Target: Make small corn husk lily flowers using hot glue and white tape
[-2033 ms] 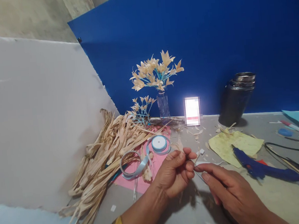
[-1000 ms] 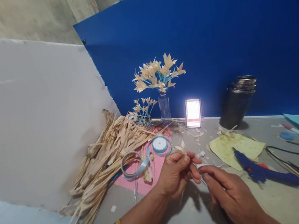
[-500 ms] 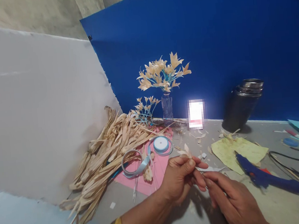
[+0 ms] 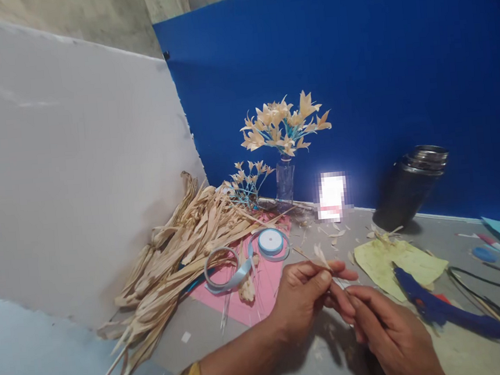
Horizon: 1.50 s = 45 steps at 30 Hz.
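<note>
Between the thumb and fingers of my left hand (image 4: 301, 300) is a small pale corn-husk flower (image 4: 321, 256), its petals pointing up past the thumb. My right hand (image 4: 389, 330), just to the right, has its thumb and forefinger pinched on the flower's thin stem, mostly hidden by the fingers. Beyond the hands, a glass vase (image 4: 285, 181) holds a bunch of similar husk flowers (image 4: 285, 120) with blue stems. Left of my left hand are a roll of light blue ribbon (image 4: 270, 241) and a loop of ribbon (image 4: 222, 270), both on a pink sheet (image 4: 267, 308).
Dried corn husks (image 4: 169, 264) are heaped at the left. A smaller flower bunch (image 4: 249, 181) lies behind them. On the right are a blue glue gun (image 4: 448, 310) with its cord, a yellow-green sheet (image 4: 414, 258) and a dark flask (image 4: 408, 191). A blue board (image 4: 352, 56) stands behind.
The camera view has shifted slightly, so the background sits a little farther right. Both hands keep their pinch, and the flower has turned so its petals look narrower.
</note>
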Each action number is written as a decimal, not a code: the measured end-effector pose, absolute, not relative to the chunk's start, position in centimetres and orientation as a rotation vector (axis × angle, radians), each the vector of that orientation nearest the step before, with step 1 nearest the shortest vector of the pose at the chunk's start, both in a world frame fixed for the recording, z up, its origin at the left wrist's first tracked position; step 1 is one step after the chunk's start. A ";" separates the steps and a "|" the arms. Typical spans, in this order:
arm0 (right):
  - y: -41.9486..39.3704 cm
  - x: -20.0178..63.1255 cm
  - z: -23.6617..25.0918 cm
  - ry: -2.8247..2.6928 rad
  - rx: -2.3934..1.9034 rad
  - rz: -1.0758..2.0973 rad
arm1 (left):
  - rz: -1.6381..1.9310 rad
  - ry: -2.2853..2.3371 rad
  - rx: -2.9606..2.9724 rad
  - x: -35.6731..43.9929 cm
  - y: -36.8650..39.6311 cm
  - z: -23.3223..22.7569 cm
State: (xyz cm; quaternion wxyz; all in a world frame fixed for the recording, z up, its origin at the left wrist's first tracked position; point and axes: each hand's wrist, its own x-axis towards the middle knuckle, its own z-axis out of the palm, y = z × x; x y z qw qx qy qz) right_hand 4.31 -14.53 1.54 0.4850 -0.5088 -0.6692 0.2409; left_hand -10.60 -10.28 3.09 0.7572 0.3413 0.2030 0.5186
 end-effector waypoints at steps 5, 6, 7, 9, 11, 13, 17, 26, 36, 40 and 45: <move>-14.4 4.5 1.4 -1.668 -1.230 0.540 | 1.121 0.428 0.729 -10.9 -10.1 3.3; -14.4 4.5 1.4 -1.686 -1.221 0.541 | 1.125 0.441 0.733 -10.9 -10.0 3.3; -14.3 4.6 1.4 -1.709 -1.212 0.543 | 1.131 0.457 0.739 -11.0 -10.0 3.2; -14.2 4.9 1.5 -1.760 -1.191 0.545 | 1.148 0.503 0.765 -11.1 -10.0 3.3; -14.1 5.3 1.6 -1.792 -1.177 0.525 | 1.153 0.569 0.821 -11.2 -10.0 3.4; -13.9 5.6 1.7 -1.796 -1.178 0.492 | 1.125 0.633 0.908 -11.4 -10.1 3.7; -13.7 5.8 2.2 -1.765 -1.177 0.456 | 1.072 0.695 1.053 -11.7 -10.4 3.9; -13.7 5.7 2.2 -1.771 -1.136 0.358 | 1.138 0.705 1.088 -11.3 -11.0 2.9; -14.1 5.2 2.5 -1.787 -1.085 0.354 | 1.119 0.691 1.161 -10.9 -11.3 2.8; -14.2 5.2 2.4 -1.784 -1.110 0.312 | 1.131 0.691 1.179 -10.8 -11.5 2.7; -14.2 5.5 1.9 -1.762 -1.118 0.219 | 1.128 0.597 1.246 -10.6 -11.7 2.7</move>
